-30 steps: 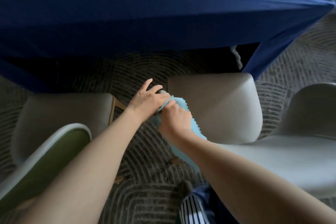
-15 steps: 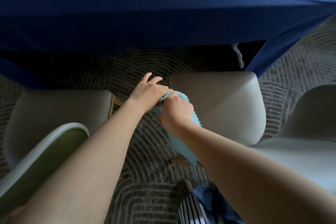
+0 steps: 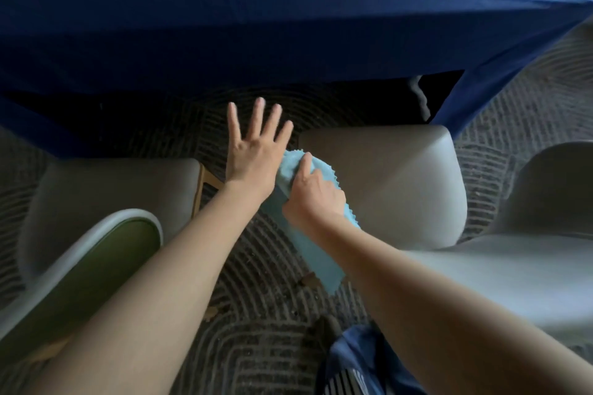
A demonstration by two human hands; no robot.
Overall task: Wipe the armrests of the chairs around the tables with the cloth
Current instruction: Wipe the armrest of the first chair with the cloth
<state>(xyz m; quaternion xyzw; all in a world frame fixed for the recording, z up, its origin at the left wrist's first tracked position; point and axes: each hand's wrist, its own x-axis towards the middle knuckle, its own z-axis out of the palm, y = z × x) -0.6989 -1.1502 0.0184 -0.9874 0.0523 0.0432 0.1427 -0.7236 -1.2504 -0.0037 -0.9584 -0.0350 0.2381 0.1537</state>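
A light blue cloth (image 3: 321, 250) with a zigzag edge hangs down over the left edge of the grey chair (image 3: 391, 183) in the middle. My right hand (image 3: 311, 196) is shut on the cloth's upper part and presses it against that edge. My left hand (image 3: 255, 147) is just left of the cloth with its fingers spread wide and holds nothing. The chair's armrest under the cloth and my right hand is hidden.
A table under a dark blue tablecloth (image 3: 256, 16) fills the top. Another grey chair (image 3: 112, 196) stands at the left, with a green-lined chair back (image 3: 90, 269) in front of it. A third grey chair (image 3: 545, 202) is at the right. Patterned carpet (image 3: 266, 330) lies between them.
My left hand has let go of the cloth's top, lifted and spread its fingers. My right hand keeps its hold on the cloth at the chair's edge.
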